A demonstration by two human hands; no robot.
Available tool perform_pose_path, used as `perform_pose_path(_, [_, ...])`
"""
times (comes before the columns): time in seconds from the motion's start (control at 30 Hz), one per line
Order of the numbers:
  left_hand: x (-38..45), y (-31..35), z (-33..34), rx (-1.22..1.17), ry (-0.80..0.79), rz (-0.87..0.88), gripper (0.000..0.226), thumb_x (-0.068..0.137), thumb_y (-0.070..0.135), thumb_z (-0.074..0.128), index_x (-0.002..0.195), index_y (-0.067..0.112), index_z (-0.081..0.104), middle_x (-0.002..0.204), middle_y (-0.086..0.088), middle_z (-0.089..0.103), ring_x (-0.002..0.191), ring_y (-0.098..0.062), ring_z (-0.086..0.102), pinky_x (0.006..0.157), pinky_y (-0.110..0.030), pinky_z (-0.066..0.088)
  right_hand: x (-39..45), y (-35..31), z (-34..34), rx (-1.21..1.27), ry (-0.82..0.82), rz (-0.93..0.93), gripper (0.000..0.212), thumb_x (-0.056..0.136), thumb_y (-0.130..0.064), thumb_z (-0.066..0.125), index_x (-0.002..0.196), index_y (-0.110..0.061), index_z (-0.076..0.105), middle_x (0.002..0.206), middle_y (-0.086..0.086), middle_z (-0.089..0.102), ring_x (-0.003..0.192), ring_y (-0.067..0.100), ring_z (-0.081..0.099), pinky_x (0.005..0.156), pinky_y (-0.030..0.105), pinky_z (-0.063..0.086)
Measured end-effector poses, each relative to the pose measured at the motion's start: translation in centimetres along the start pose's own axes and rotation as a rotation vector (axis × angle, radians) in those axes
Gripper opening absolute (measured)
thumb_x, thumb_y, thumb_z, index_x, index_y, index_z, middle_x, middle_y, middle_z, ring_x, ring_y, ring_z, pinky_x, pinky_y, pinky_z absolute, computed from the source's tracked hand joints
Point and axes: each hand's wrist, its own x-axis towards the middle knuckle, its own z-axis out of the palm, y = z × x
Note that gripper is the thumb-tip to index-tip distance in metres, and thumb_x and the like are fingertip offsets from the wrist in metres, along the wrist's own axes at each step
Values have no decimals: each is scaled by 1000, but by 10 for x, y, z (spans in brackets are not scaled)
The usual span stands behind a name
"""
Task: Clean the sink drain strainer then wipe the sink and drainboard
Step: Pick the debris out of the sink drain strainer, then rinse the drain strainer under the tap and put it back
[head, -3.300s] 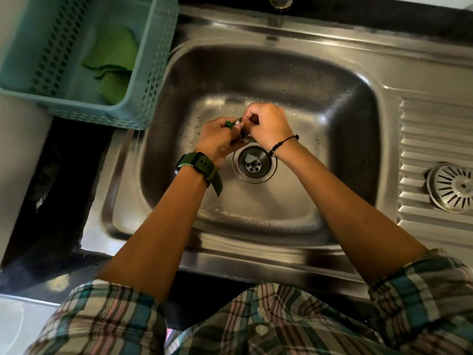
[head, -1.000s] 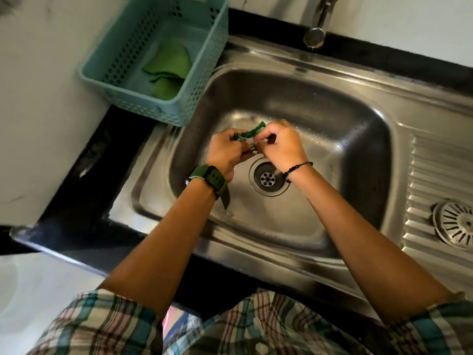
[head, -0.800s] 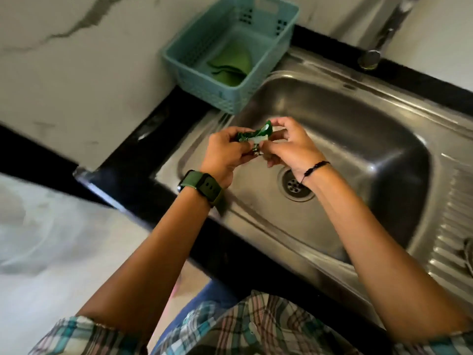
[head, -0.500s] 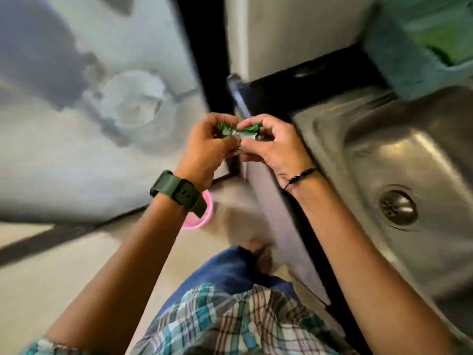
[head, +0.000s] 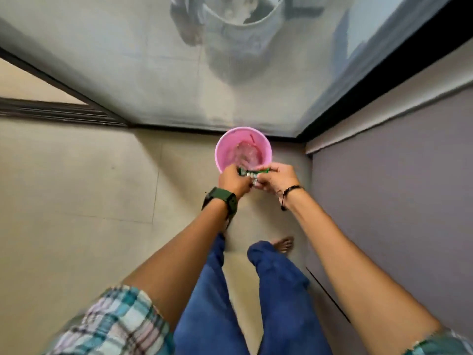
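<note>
My left hand (head: 234, 181) and my right hand (head: 277, 177) are held close together, both gripping a small crumpled green and white wrapper (head: 253, 172) between the fingertips. The hands hover just over the near rim of a pink bin (head: 222, 149) that stands on the floor. The bin holds something clear and crumpled. The sink, its drain and the strainer are out of view.
A frosted glass door (head: 153, 73) with a dark frame rises behind the bin. A grey cabinet front (head: 396, 175) runs along the right. Beige floor tiles (head: 89, 188) spread to the left. My legs and one bare foot (head: 282, 244) are below the hands.
I have turned away from the sink to the left and down. Both hands carried the green wrapper from above the drain to above the pink bin on the floor.
</note>
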Motion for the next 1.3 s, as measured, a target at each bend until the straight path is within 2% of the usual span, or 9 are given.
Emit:
perform_pose_path(0.17, [133, -92, 31, 173, -15, -95, 25, 83, 14, 57, 103, 1, 63, 101, -22, 69, 95, -35, 64, 84, -39, 53, 139, 73, 40, -115, 44, 78, 33, 77, 24, 47, 105, 13, 60, 85, 20, 61, 32, 4, 57, 38, 12, 49])
perform_pose_path(0.33, [262, -120, 57, 252, -81, -59, 23, 83, 6, 55, 101, -5, 64, 104, -25, 67, 98, -35, 63, 78, -38, 49, 274, 99, 52, -248, 142, 35, 32, 78, 17, 52, 104, 3, 65, 88, 19, 61, 48, 17, 57, 46, 17, 52])
perform_pose_path(0.43, [310, -121, 63, 164, -82, -116, 19, 84, 3, 51, 97, -5, 62, 105, -24, 66, 89, -32, 62, 77, -37, 50, 324, 103, 56, -326, 152, 47, 33, 79, 16, 53, 106, 0, 65, 89, 20, 62, 38, 15, 57, 39, 20, 51])
perform_pose_path(0.57, [326, -120, 62, -42, -82, -237, 30, 83, -2, 43, 109, -13, 54, 105, -30, 62, 79, -24, 47, 67, -34, 37, 345, 106, 51, -784, 51, 47, 48, 80, -1, 57, 126, -7, 46, 119, 20, 58, 95, 35, 62, 83, 39, 55])
perform_pose_path(0.7, [294, -102, 47, -32, -44, -240, 13, 82, 1, 41, 74, 0, 52, 74, -17, 56, 74, -29, 50, 66, -36, 39, 315, 90, 49, -941, 133, -53, 47, 85, -3, 49, 131, -8, 39, 124, 25, 55, 113, 41, 53, 94, 42, 45])
perform_pose_path(0.9, [199, -49, 20, 26, -53, -127, 19, 82, -2, 42, 83, 0, 61, 72, -12, 57, 79, -30, 54, 73, -40, 47, 213, 51, 34, -775, 228, -115, 39, 81, 3, 51, 116, -11, 61, 122, 16, 62, 114, 32, 56, 98, 32, 43])
perform_pose_path(0.97, [154, -17, 13, 38, -75, -57, 23, 84, -2, 43, 90, -4, 65, 88, -20, 66, 86, -32, 58, 80, -39, 50, 160, 33, 21, -664, 278, -159, 35, 82, 4, 51, 112, -7, 64, 119, 17, 64, 112, 31, 58, 99, 34, 44])
perform_pose_path(1.13, [22, 76, 7, 146, -219, 231, 32, 80, -7, 44, 101, 0, 68, 106, -22, 68, 103, -34, 62, 94, -42, 49, 6, -19, -17, -276, 473, -350, 30, 80, 8, 50, 102, -3, 67, 102, 18, 71, 99, 30, 65, 90, 34, 49])
perform_pose_path(1.3, [-127, 190, 28, 185, -392, 576, 32, 78, -2, 50, 62, 26, 56, 82, -10, 57, 82, -17, 51, 75, -31, 42, -144, -66, -89, 29, 763, -578, 27, 83, 6, 52, 103, -3, 67, 100, 13, 71, 88, 16, 62, 76, 11, 41])
